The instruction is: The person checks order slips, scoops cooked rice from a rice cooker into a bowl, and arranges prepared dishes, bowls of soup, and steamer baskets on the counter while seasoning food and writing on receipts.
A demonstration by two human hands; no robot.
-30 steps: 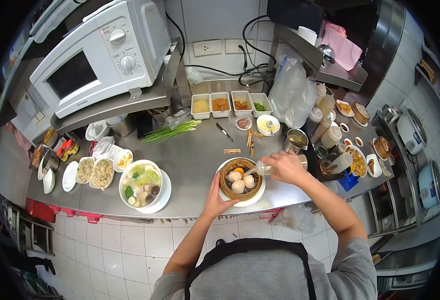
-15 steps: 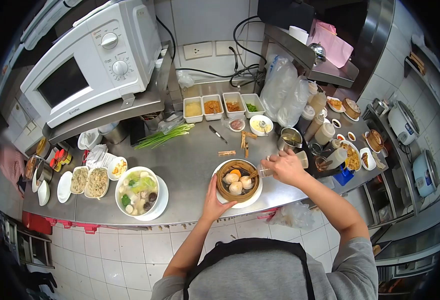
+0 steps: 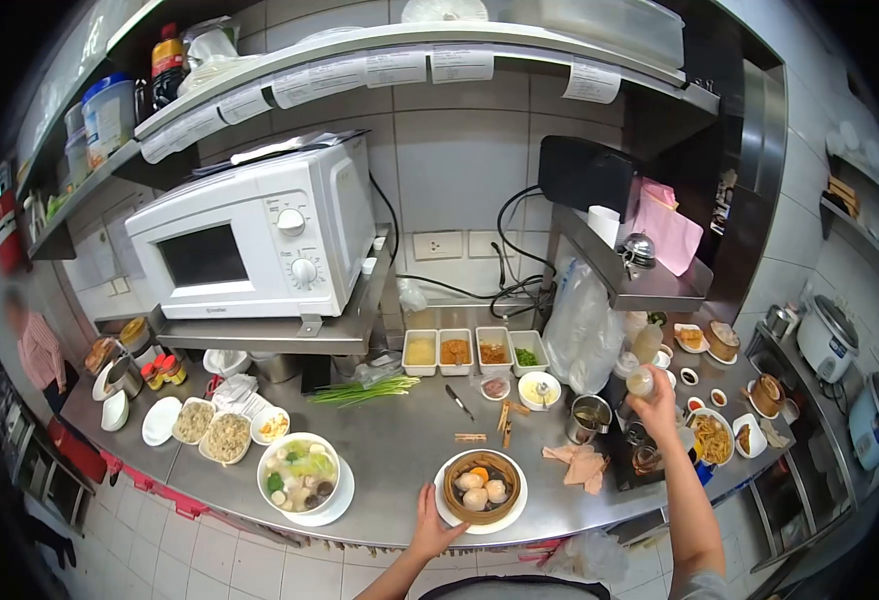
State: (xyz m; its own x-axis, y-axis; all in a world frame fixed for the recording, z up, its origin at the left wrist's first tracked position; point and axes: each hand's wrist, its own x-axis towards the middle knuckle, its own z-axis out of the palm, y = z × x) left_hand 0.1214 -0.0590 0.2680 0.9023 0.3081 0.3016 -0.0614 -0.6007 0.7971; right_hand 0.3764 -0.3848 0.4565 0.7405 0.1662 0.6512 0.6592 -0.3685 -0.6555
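The dumplings (image 3: pixel 475 499) already sit in the steamer (image 3: pixel 484 517); our right hand (image 3: pixel 658 408) grips a bottle (image 3: pixel 641 380), our left hand (image 3: pixel 432 530), open, touches the plate (image 3: pixel 520 505).

White tiles with dark joints cover the wall (image 3: pixel 460 180), and pale square tiles cover the floor (image 3: pixel 230 558). A metal counter (image 3: pixel 390 440) runs across the room below a long shelf (image 3: pixel 390 48) edged with paper slips (image 3: pixel 463 63). A white microwave (image 3: pixel 250 235) sits on a metal bracket shelf at left, near a wall socket (image 3: pixel 438 245).
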